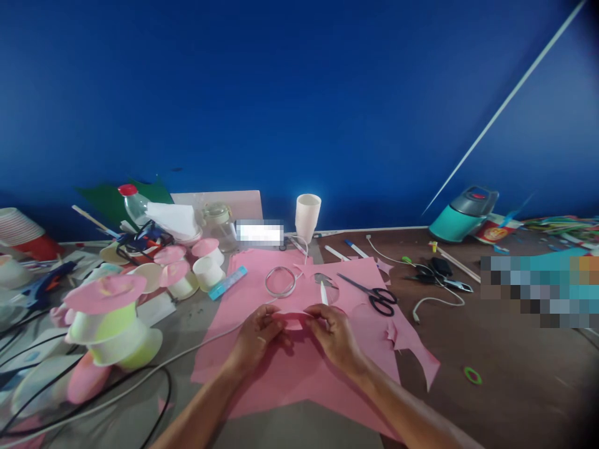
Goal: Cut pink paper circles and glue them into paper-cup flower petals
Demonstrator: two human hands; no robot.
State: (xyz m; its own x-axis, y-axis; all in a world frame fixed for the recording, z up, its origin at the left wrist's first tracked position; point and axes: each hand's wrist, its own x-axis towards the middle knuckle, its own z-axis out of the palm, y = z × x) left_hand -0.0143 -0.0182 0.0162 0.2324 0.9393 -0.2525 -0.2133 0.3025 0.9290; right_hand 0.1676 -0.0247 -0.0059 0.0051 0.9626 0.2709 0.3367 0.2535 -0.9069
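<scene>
Your forearms (206, 399) reach in from the bottom edge over pink sheets (281, 386) spread on the desk (444, 399). Your left hand (258, 340) pinches the left end of a small pink paper piece (294, 318) between thumb and fingers, while your right hand (334, 337) grips its right end likewise. You have this piece in the middle of the sheets, right in front of you; you can't tell whether it touches them.

Just past your left hand lies a thin grey ring (281, 282); beyond your right hand is a slim white pen-like tool (324, 292). To its right you have black scissors (374, 295), blades pointing left and away from you. A light-blue box (228, 283) lies at the sheets' left edge, near cups topped with pink discs (178, 272). Farther off, a white cup stack (307, 215) stands by the blue wall (299, 106). On your right, a green ring (472, 375) lies on the bare brown surface.
</scene>
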